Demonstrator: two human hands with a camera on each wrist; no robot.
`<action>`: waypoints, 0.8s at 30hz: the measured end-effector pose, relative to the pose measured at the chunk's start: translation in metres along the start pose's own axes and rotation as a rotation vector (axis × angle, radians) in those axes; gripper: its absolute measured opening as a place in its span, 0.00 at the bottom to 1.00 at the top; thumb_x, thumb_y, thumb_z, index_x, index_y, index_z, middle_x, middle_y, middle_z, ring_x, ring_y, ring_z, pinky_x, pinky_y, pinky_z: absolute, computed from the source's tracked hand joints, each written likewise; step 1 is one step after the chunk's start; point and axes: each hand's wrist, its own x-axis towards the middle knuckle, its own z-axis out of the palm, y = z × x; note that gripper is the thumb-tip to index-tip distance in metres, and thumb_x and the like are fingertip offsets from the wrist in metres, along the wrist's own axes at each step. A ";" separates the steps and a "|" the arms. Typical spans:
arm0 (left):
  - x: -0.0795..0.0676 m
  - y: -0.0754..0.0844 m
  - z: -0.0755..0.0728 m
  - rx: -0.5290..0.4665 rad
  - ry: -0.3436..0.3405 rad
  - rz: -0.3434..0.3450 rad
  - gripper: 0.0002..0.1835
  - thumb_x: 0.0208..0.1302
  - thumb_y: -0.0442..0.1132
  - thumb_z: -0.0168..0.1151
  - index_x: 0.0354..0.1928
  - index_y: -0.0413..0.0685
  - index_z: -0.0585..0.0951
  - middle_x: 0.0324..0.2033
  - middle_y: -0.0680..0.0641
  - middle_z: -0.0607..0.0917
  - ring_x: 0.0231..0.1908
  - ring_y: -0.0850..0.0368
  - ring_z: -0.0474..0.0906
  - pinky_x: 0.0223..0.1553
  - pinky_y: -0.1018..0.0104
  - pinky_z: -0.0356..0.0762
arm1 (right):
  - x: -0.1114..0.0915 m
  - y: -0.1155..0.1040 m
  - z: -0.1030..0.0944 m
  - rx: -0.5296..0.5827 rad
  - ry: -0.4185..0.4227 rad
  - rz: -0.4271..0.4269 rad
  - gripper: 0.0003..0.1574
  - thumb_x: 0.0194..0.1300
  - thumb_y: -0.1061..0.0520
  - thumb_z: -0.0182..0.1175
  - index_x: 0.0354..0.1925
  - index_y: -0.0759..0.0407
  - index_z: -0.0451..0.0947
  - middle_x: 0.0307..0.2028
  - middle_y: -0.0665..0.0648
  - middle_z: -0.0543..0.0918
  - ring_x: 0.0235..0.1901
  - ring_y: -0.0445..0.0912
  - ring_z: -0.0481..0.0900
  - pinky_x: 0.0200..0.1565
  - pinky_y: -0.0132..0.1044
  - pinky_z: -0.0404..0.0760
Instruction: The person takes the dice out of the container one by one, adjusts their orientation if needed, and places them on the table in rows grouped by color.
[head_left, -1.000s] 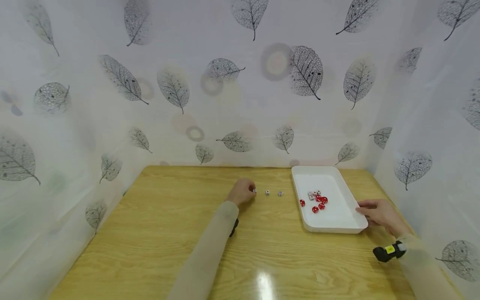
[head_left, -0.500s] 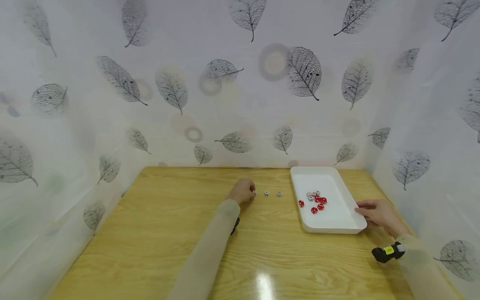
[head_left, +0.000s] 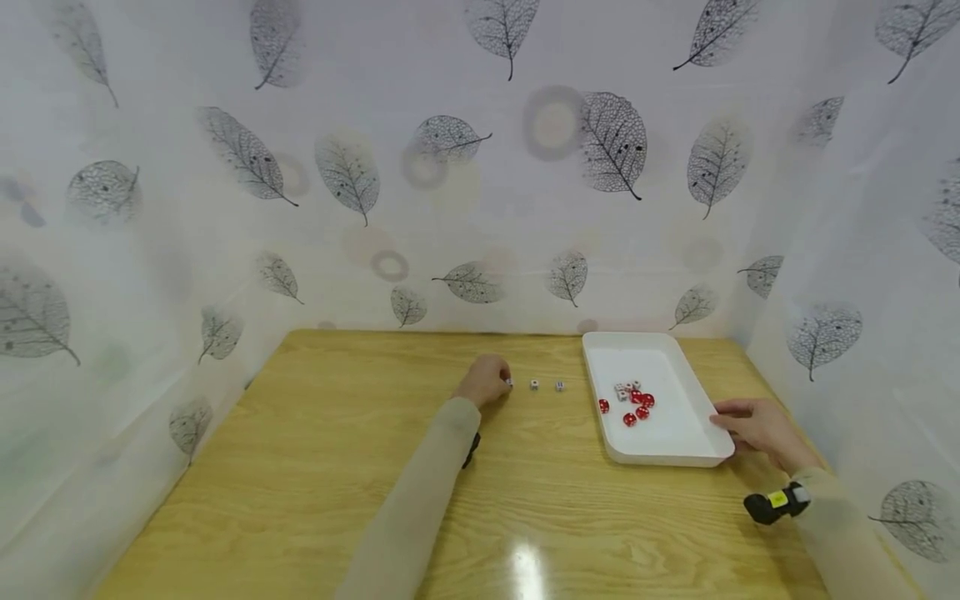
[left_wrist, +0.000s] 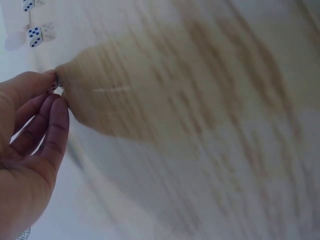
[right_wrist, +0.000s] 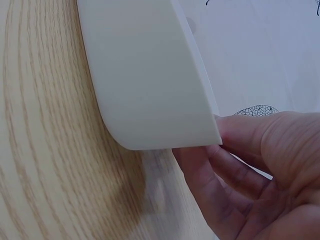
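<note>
My left hand [head_left: 483, 381] pinches a small white die [left_wrist: 55, 85] between thumb and fingertips, low over the wooden table; the fingers cover most of it. Two more white dice stand in a row to its right: a nearer die [head_left: 535, 385] and a farther die [head_left: 559, 386]. In the left wrist view the nearer one shows blue pips [left_wrist: 34, 37]. At the right, my right hand [head_left: 767, 433] grips the near right corner of a white tray [head_left: 678, 442], thumb at the rim and fingers underneath it. Inside lie several red dice [head_left: 647, 401] and several white dice [head_left: 622, 396].
The wooden table [head_left: 300, 467] runs back to a pale curtain [head_left: 480, 208] printed with leaves, which also closes off both sides. One red die [head_left: 603, 406] lies against the tray's left wall. Black straps sit on both wrists.
Both hands keep their places and holds, and the dice and tray stay put. Only a slight shift of the head view shows.
</note>
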 end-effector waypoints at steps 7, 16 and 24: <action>-0.002 0.000 0.003 -0.022 0.021 -0.024 0.08 0.60 0.35 0.68 0.40 0.39 0.85 0.42 0.44 0.86 0.41 0.52 0.79 0.44 0.59 0.80 | 0.000 0.001 0.000 0.002 0.002 0.001 0.39 0.68 0.50 0.61 0.62 0.79 0.66 0.51 0.75 0.79 0.34 0.42 0.83 0.34 0.39 0.85; -0.009 -0.001 0.002 -0.087 0.109 0.007 0.18 0.59 0.38 0.70 0.49 0.36 0.83 0.42 0.43 0.85 0.41 0.53 0.80 0.46 0.58 0.81 | 0.002 0.000 0.001 -0.002 0.010 0.023 0.40 0.68 0.49 0.61 0.63 0.79 0.65 0.55 0.78 0.75 0.35 0.43 0.83 0.35 0.39 0.85; -0.013 0.013 -0.004 -0.103 0.180 0.009 0.09 0.60 0.46 0.69 0.30 0.48 0.85 0.28 0.51 0.85 0.27 0.58 0.78 0.33 0.63 0.78 | 0.003 -0.001 0.001 0.014 0.014 0.036 0.39 0.68 0.50 0.61 0.63 0.79 0.64 0.55 0.78 0.75 0.35 0.43 0.83 0.35 0.40 0.85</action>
